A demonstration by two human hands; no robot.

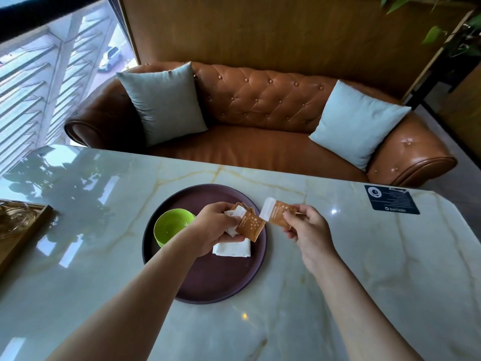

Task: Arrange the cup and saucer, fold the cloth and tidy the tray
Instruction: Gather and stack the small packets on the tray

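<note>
Above the round dark purple tray (208, 282) on the marble tabletop (338, 282), the left hand (216, 225) grips several orange paper sachets (250, 225) and the right hand (307, 230) pinches one orange sachet (278, 212); a green ceramic cup (171, 225) and a folded white cloth (231, 248) lie beneath.

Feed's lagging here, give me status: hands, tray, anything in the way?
Left hand grips several orange packets; right hand pinches one packet. Green cup and white cloth on round tray. Nothing blocking.

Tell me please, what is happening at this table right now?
A person is sorting small orange packets above a round dark tray. The left hand holds a bunch of packets, and the right hand pinches a single packet. On the tray stand a green cup and a folded white cloth. No saucer is visible.
</note>
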